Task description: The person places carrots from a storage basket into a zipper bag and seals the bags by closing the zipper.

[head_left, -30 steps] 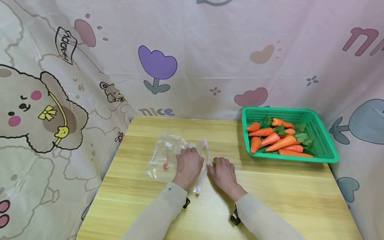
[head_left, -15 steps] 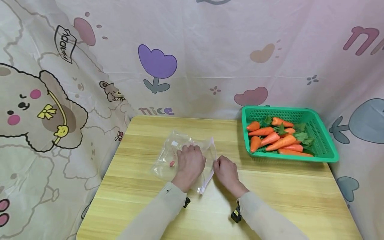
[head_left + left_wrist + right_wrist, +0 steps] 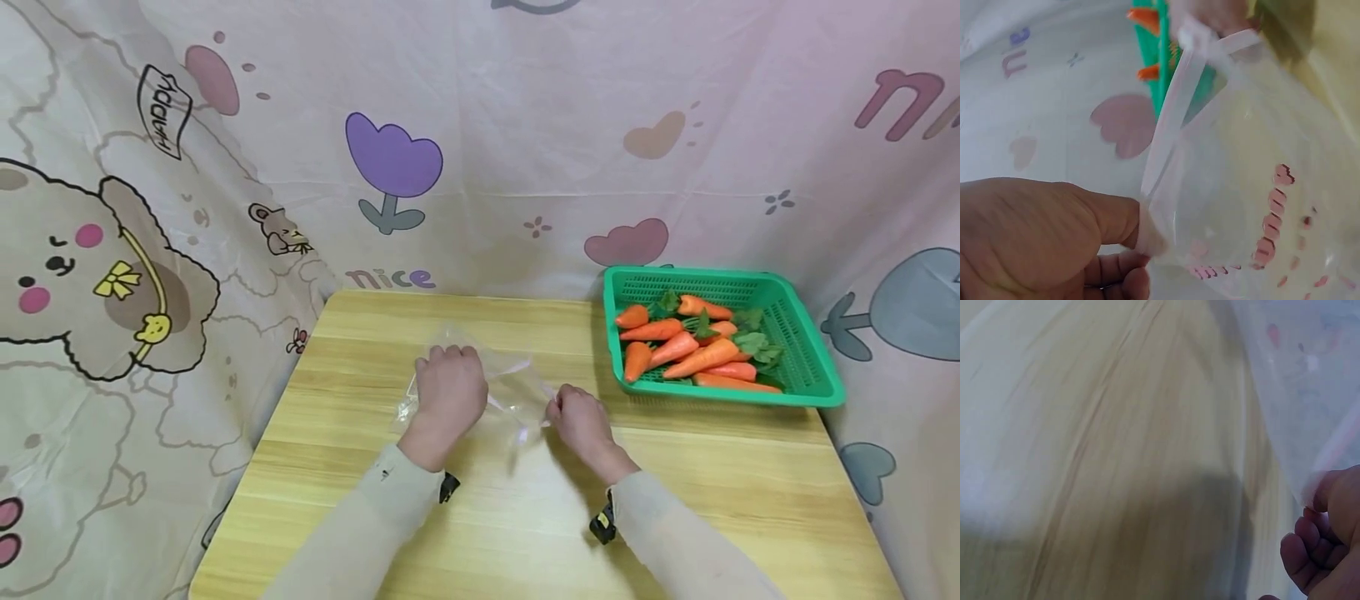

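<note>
A clear zip bag [image 3: 1229, 175] with pink printing hangs between my two hands, its pinkish zip edge spread into a gap. My left hand [image 3: 452, 398] pinches one side of the mouth between thumb and fingers, as the left wrist view [image 3: 1041, 237] makes plain. On the other side my right hand [image 3: 585, 423] pinches the bag's edge; in the right wrist view the thumb and curled fingers close on a corner of the plastic bag [image 3: 1297, 400]. In the head view the bag [image 3: 517, 396] looks blurred, and my left hand hides part of it.
A green plastic basket [image 3: 813, 358] stands at the back right of the wooden table [image 3: 720, 483]. Several orange carrots [image 3: 701, 358] with green tops lie in it. Patterned cloth [image 3: 525, 150] hangs behind the table and along its left side.
My right hand has taken hold of the bag's edge and moved slightly right. My left hand has shifted left, from pressing on the flat bag to pinching it. The mouth has been drawn apart.
</note>
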A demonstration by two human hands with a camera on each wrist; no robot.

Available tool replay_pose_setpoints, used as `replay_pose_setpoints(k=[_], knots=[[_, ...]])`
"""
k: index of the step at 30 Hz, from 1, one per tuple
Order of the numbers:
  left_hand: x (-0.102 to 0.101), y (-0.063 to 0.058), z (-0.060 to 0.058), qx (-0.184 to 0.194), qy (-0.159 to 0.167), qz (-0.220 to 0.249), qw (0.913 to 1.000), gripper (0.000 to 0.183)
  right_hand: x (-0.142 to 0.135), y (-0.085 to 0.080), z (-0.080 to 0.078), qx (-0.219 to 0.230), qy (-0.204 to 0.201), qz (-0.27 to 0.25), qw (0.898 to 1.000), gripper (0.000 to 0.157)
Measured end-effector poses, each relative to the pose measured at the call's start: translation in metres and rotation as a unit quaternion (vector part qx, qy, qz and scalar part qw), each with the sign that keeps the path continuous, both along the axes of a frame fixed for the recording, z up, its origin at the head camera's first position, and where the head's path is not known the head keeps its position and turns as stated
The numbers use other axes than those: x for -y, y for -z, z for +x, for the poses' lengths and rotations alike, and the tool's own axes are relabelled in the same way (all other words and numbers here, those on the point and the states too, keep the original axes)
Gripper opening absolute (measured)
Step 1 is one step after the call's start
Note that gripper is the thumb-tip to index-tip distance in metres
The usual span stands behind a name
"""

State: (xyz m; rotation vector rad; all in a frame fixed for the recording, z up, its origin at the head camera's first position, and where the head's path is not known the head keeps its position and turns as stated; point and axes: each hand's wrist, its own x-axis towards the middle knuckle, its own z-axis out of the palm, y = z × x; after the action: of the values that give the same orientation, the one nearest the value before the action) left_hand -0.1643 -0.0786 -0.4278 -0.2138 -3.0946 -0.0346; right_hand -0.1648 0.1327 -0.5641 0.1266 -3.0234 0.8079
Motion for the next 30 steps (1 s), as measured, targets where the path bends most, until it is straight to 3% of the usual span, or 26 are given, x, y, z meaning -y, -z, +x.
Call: replay_pose_setpoints(k=[9,11,16,19,23,30], knots=[[-0.022,0.017,0.001,0.020,0.026,-0.064,0.9974,0.068,0.007,-0.012,0.003,-0.044,-0.036,-0.001,0.998,0.026],[-0.025,0.019,0.001,0.029,0.030,-0.070,0.9967,0.062,0.007,-0.012,0.004,-0.050,-0.041,0.005,0.998,0.027],[-0.026,0.014,0.001,0.084,0.034,-0.074,0.9931,0.020,0.003,-0.008,0.003,-0.053,-0.061,0.039,0.996,0.026],[-0.021,0.005,0.002,0.108,0.025,-0.074,0.9911,0.016,-0.002,-0.007,0.002,-0.040,-0.068,0.067,0.995,0.025],[-0.018,-0.002,0.004,0.082,0.028,-0.031,0.9958,0.011,-0.009,-0.008,0.000,-0.034,-0.080,0.078,0.993,0.025],[-0.020,0.002,0.002,0.012,0.082,0.032,0.9960,0.010,-0.010,-0.015,-0.003,-0.038,-0.098,0.064,0.992,0.027]])
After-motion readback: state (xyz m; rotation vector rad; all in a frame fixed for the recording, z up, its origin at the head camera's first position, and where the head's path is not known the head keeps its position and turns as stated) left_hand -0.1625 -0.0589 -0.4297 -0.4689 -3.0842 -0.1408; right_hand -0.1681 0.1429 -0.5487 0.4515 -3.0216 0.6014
